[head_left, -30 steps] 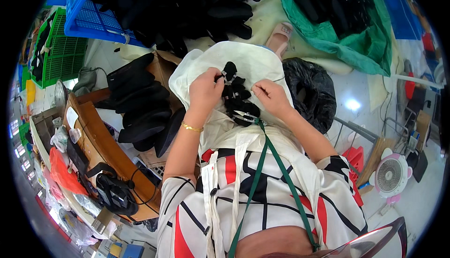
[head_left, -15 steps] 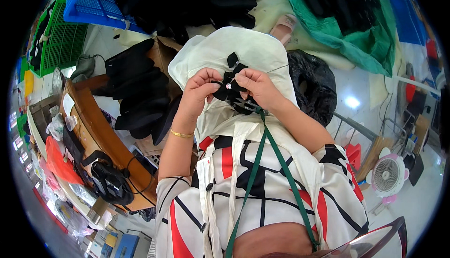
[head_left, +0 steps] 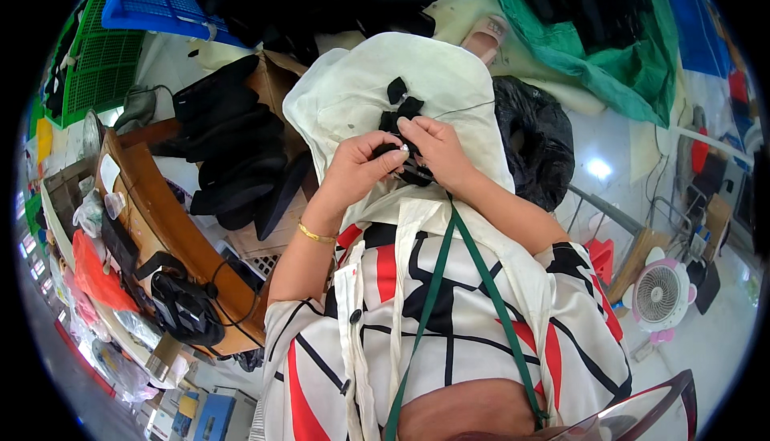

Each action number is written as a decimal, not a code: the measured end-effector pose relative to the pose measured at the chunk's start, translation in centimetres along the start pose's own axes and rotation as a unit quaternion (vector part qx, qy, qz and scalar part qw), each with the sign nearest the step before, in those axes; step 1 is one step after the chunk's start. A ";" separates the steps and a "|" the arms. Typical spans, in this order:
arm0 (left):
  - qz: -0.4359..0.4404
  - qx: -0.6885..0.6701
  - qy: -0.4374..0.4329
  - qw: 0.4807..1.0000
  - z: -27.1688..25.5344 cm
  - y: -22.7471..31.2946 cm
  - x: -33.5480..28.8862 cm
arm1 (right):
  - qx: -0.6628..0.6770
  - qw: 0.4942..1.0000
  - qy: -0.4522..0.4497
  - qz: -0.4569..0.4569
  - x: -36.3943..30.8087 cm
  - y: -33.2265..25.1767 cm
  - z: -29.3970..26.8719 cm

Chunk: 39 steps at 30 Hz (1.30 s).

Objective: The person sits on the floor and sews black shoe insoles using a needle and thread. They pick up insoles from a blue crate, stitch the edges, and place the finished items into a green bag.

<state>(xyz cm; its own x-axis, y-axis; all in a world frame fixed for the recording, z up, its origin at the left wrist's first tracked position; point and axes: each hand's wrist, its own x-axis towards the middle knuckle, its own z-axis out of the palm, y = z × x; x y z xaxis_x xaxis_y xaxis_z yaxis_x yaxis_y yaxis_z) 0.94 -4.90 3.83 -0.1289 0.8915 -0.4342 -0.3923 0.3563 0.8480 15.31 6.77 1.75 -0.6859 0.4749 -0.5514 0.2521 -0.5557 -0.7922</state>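
On the white cloth (head_left: 333,92) over the lap, near its middle, the left hand (head_left: 357,170) and right hand (head_left: 439,154) have their fingers pinched on a small black piece (head_left: 387,151), partly hidden. A weak pinch could let it slip; the cloth's slope could slide the loose black pieces (head_left: 397,90) at its centre off; the green cord (head_left: 435,279) at its near edge could snag a wrist. Dark stacked pieces (head_left: 233,152) left of the cloth and a black bag (head_left: 536,148) to its right would crowd sideways reaches.
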 end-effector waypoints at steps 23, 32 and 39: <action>0.257 0.345 -0.011 0.903 0.0 2.7 -2.1 | -0.306 0.906 -0.269 -0.112 -2.8 -7.0 -4.5; 0.281 0.353 -0.023 0.892 0.4 3.1 -2.4 | -0.305 0.896 -0.307 -0.104 -3.0 -7.8 -4.4; 0.282 0.345 -0.018 0.895 0.6 2.9 -2.7 | -0.289 0.896 -0.325 -0.094 -2.9 -7.5 -4.5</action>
<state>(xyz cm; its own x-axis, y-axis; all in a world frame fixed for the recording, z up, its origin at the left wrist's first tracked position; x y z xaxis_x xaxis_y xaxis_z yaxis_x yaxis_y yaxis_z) 0.64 -6.13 7.68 -0.0947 0.9880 0.1224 0.3830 -0.0774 0.9205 18.47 12.58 8.08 -0.9582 -0.0783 -0.2751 0.2737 0.0275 -0.9614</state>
